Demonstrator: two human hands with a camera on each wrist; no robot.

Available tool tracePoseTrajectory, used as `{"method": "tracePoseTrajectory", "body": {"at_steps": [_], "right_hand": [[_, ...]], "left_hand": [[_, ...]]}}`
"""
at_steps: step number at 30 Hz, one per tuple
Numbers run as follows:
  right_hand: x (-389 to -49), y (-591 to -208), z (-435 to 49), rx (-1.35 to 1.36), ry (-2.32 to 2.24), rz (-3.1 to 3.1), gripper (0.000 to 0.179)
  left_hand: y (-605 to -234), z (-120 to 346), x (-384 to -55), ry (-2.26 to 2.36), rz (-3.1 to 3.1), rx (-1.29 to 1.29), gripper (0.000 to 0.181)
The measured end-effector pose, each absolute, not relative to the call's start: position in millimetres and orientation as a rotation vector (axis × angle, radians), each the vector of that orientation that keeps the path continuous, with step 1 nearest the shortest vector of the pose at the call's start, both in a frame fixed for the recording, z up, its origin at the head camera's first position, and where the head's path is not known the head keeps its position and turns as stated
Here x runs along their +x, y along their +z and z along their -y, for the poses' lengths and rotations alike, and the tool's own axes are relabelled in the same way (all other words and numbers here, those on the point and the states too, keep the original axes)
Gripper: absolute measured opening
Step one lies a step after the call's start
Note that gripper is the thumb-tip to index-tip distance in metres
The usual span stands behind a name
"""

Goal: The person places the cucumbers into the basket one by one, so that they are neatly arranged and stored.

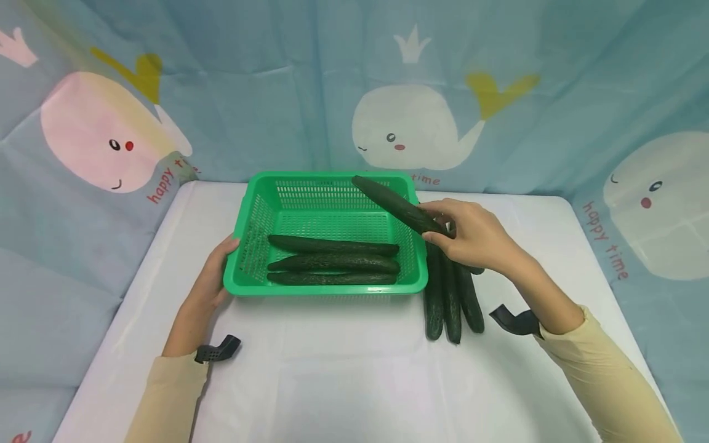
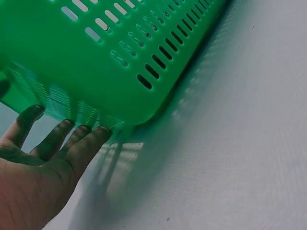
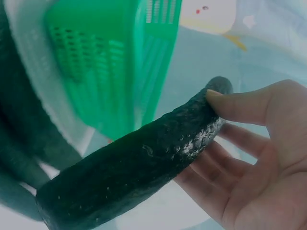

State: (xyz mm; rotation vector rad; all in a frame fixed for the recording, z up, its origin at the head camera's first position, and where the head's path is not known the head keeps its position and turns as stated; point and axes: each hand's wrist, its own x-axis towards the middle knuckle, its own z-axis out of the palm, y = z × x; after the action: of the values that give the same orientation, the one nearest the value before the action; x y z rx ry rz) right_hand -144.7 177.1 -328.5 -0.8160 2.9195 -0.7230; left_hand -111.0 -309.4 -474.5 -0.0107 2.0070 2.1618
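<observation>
Right hand (image 1: 472,236) pinching a cucumber (image 1: 392,202), left hand (image 1: 213,272) spread against the basket (image 1: 327,290), pile (image 1: 452,301) beside it partly hidden by right hand

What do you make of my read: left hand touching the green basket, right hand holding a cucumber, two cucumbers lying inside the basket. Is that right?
The count is wrong: three cucumbers, not two, lie inside the green basket, as the head view shows. The left hand touches the basket, and the right hand holds another cucumber.

L grip (image 1: 215,271) ext., R grip (image 1: 471,235) curled
</observation>
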Motion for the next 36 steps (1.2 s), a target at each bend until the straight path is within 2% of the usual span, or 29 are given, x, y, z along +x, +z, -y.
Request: {"method": "tracePoseTrajectory", "body": {"at_steps": [15, 36], "right_hand": [[-164, -307, -126, -0.916, -0.728, -2.892, 0.047], [-181, -319, -52, -1.075, -0.661, -2.829, 0.046]], "left_hand": [[-474, 310, -113, 2.185, -1.994, -0.023, 0.074], [-472, 309, -110, 2.175, -1.962, -0.011, 0.071]]}}
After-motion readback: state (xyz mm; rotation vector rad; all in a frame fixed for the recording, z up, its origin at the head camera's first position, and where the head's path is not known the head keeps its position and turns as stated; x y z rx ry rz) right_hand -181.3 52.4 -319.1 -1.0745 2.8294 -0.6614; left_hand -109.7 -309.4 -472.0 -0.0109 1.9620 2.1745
